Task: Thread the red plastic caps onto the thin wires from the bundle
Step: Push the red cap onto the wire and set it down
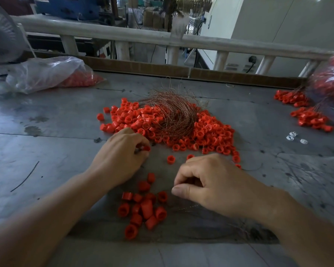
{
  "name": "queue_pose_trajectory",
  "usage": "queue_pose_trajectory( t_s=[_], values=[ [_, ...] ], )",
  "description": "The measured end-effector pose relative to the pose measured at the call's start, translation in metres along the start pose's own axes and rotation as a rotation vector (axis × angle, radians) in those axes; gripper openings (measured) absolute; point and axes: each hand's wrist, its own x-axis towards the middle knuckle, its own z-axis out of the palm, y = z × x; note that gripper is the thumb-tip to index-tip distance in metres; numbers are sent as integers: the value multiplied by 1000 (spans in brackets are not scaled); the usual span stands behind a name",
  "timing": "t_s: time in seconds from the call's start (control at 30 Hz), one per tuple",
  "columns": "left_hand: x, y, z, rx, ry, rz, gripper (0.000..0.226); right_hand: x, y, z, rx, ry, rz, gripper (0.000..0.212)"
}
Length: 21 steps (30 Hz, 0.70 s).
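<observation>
A big heap of red plastic caps lies mid-table, with a curled bundle of thin copper wires on top of it. My left hand pinches one red cap at the heap's near edge. My right hand has its thumb and forefinger pressed together, seemingly on a thin wire that runs along the table under the hand. A cluster of several caps lies between my forearms. Two loose caps sit between the hands.
A clear plastic bag of red caps lies at the far left. Another bag and finished caps on wires sit at the far right. Small white pieces lie right of the heap. A railing borders the metal table.
</observation>
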Motion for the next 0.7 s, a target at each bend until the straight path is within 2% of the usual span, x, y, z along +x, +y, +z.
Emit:
queue_pose_trajectory(
  t_s=[0.07, 0.2, 0.4, 0.47, 0.57, 0.7],
  values=[
    [-1, 1, -2, -18, -19, 1, 11, 0, 0, -1, 20, 24, 7, 16],
    [-6, 2, -8, -94, -15, 24, 27, 0, 4, -5, 13, 109, 25, 14],
    [-8, 11, -7, -142, 22, 72, 13, 11, 25, -8, -104, 340, 122, 11],
    [-8, 12, -6, -156, 31, 79, 13, 15, 30, -7, -183, 383, 136, 15],
    [-8, 15, -6, -192, 26, 92, 17, 23, 33, -1, -323, 381, 93, 25],
    [-9, 19, -5, -199, -20, 151, 13, 28, 38, 13, -335, 233, -29, 50]
  ],
)
